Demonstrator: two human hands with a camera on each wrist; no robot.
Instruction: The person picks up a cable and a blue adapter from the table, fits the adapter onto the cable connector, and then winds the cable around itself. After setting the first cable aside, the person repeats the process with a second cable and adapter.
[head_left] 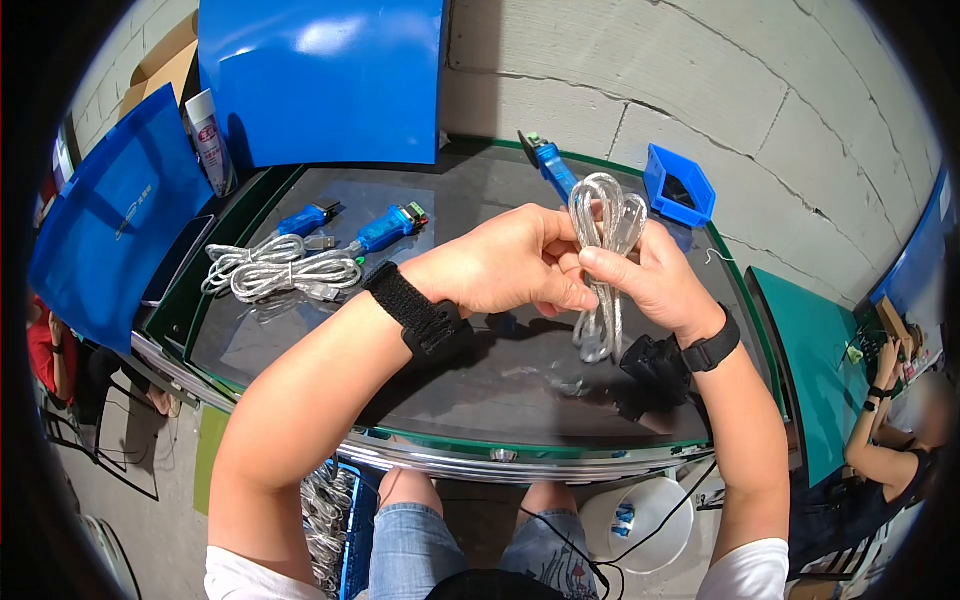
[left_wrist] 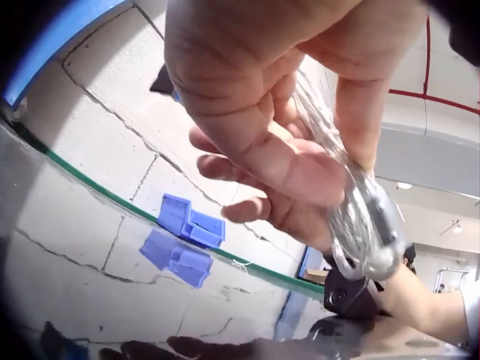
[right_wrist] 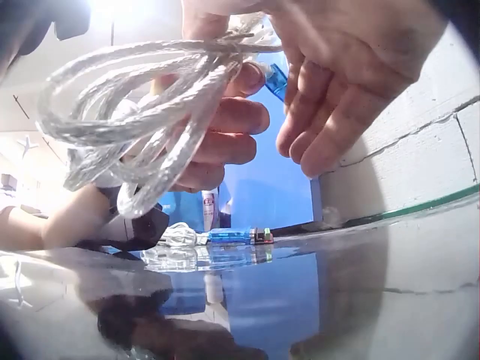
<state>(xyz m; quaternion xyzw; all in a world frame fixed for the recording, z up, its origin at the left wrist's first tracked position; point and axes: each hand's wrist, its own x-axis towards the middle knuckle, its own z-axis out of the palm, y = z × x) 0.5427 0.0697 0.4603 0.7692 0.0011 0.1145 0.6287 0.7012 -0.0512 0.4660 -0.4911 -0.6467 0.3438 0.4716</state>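
Both hands meet over the table on a coiled clear-and-silver cable (head_left: 600, 200), its loops upright and gathered at the middle. The left hand (head_left: 505, 260) pinches the gathered part from the left with thumb and fingers. From the right, the right hand (head_left: 655, 275) grips the same bundle, its thumb across the front. A blue adapter plug (head_left: 553, 170) with a green terminal end sticks out beyond the left hand. In the right wrist view the cable's loops (right_wrist: 135, 120) fan out to the left, beside the left hand's curled fingers (right_wrist: 232, 135).
Two more coiled cables (head_left: 290, 275) with blue adapters (head_left: 390, 228) lie on the dark table at left. A small blue bin (head_left: 680, 185) stands at the back right, a spray can (head_left: 210, 145) at the back left. Below are a cable-filled blue crate (head_left: 350, 520) and a white bucket (head_left: 660, 525).
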